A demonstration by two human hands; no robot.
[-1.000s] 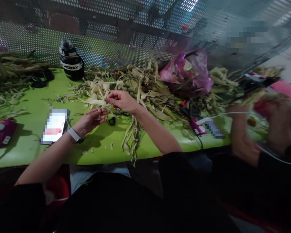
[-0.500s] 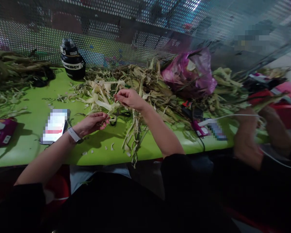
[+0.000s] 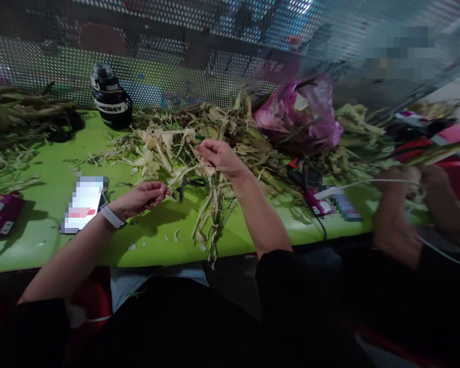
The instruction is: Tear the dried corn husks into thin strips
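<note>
My left hand [image 3: 144,198], with a white watch band on its wrist, pinches the end of a thin pale strip of husk [image 3: 182,176] over the green table. Farther right and a little higher, my right hand [image 3: 219,157] is closed at the fingertips; what it grips is too small to make out. Behind both hands lies a heap of dry husks and leaves [image 3: 253,145]. Black-handled scissors [image 3: 197,182] rest between the hands, partly hidden. Long knotted strips [image 3: 210,220] hang toward the table's front edge.
A phone [image 3: 85,203] and a purple device [image 3: 3,217] lie at the left. Behind stands a black bottle [image 3: 113,105]. A pink plastic bag [image 3: 299,115] sits back right, near another phone [image 3: 345,204]. Another person's hands [image 3: 394,199] work at the far right.
My right hand has moved to the right, away from my left hand, which has shifted slightly left. The pale strip between them looks thinner and more stretched out.
</note>
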